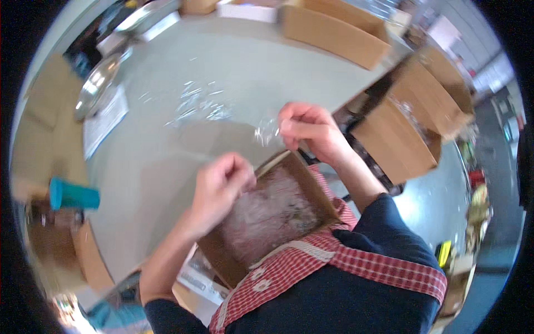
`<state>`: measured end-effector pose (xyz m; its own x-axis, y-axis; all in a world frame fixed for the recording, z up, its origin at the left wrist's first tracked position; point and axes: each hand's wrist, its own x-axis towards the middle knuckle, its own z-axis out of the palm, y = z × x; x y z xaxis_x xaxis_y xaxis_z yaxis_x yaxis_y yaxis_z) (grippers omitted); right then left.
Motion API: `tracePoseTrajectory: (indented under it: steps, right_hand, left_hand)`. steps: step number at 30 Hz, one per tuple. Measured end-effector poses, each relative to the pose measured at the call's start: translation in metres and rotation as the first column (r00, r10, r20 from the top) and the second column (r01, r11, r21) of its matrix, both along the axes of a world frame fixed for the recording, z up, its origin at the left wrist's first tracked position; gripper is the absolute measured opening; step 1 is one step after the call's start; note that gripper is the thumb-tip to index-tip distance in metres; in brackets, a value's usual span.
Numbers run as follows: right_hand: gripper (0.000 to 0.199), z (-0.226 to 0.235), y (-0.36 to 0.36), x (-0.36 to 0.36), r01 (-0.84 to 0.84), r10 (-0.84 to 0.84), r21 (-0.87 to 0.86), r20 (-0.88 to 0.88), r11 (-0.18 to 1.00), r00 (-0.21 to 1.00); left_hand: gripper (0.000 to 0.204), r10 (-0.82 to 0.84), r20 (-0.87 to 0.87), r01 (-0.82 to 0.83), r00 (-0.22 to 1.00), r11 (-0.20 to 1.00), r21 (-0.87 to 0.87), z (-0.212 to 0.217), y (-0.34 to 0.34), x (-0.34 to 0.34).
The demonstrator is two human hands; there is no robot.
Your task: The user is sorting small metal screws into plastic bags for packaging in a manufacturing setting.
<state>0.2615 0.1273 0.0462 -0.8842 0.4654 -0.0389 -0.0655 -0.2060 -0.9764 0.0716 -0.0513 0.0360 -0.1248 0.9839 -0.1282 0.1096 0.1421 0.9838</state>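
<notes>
A small piece of clear plastic film (pixel 267 132) is pinched between the closed fingertips of the right hand (pixel 308 132), just above the far edge of an open brown cardboard box (pixel 311 192) held against a red-checked apron (pixel 356 259). The left hand (pixel 219 186) is curled shut at the box's left rim, over crumpled clear wrap (pixel 267 214) inside; what it grips cannot be told. More clear film (pixel 200 103) is spread on the grey table (pixel 167 161) beyond.

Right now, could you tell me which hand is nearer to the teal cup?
Left. The left hand is over the open box, right of the teal cup; the right hand is farther right, holding clear film.
</notes>
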Motion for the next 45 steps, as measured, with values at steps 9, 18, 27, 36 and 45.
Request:
tracePoseTrajectory:
  steps: [9,18,27,36,45]
  right_hand:
    - [0.015,-0.042,0.051,0.158,0.950,-0.942,-0.086,-0.182,0.300,0.281]
    - [0.016,-0.066,0.022,0.089,0.611,-0.609,0.101,-0.052,0.785,0.791]
    - [0.016,-0.065,-0.014,0.027,0.395,-0.380,0.137,-0.120,0.909,0.917]
    - [0.026,-0.060,-0.034,0.050,0.150,-0.167,0.426,0.001,0.892,0.986]
    - [0.025,-0.034,-0.053,0.010,-0.225,0.235,0.562,0.056,0.796,0.971]
  left_hand:
    - [0.039,-0.278,-0.885,0.299,0.373,0.939,-0.169,-0.158,-0.020,0.109]
    - [0.029,-0.611,-0.678,0.315,0.409,0.792,-0.523,-0.183,-0.002,0.076]
    - [0.038,-0.162,-0.899,0.181,0.407,0.979,-0.095,-0.192,-0.030,0.077]
    - [0.062,-0.158,-0.146,0.113,0.976,0.953,-0.280,-0.119,-0.037,0.041]
    - [0.041,-0.233,0.150,0.267,0.961,0.923,-0.277,-0.021,-0.041,0.035]
